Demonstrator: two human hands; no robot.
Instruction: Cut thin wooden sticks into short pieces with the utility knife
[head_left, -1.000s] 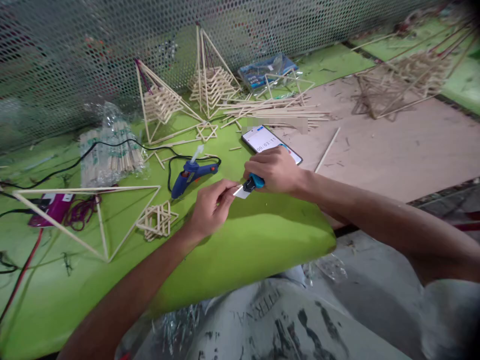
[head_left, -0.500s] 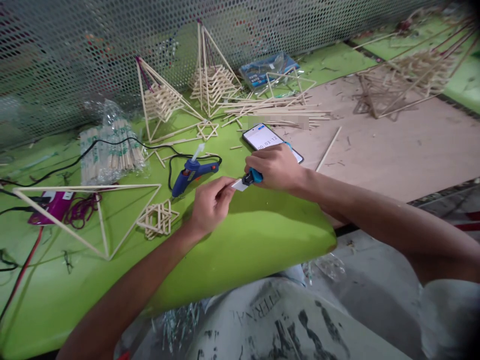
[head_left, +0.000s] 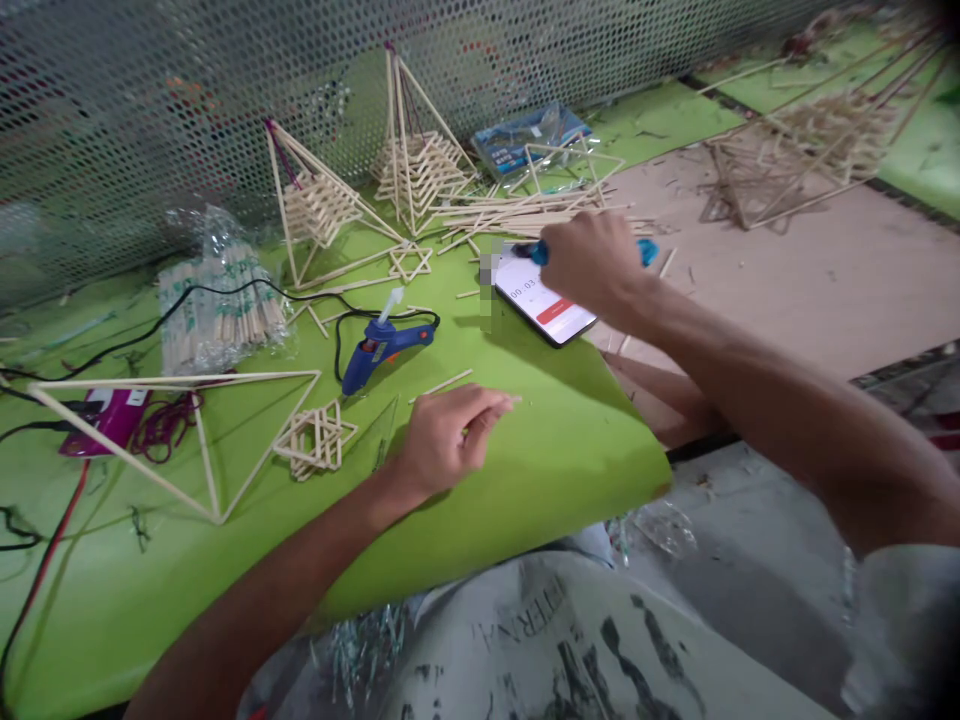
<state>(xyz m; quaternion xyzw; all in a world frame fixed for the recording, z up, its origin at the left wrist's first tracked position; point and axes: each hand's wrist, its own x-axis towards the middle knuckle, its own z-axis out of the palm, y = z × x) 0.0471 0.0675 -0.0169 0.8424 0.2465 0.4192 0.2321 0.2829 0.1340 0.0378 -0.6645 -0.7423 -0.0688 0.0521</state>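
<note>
My right hand [head_left: 596,262] is closed round a blue-handled cutter [head_left: 645,250], held above the phone [head_left: 541,300] near the pile of loose bamboo sticks [head_left: 525,215]. My left hand [head_left: 450,435] rests on the green sheet [head_left: 510,470], fingers loosely curled and stretched forward, with a thin stick tip at its fingertips; a short cut stick [head_left: 442,384] lies just beyond it. A blue glue gun [head_left: 382,345] lies to the left of that stick.
Stick pyramids [head_left: 322,205] [head_left: 416,160] stand by the mesh wall. A large flat stick triangle [head_left: 195,440] and a small star frame [head_left: 315,440] lie at left. A bag of sticks [head_left: 217,305], black cables and another stick frame [head_left: 810,140] at far right.
My right hand lifted the cutter up and away to the right, over the phone. My left hand let go near the blade and dropped onto the green sheet; a short stick now lies there.
</note>
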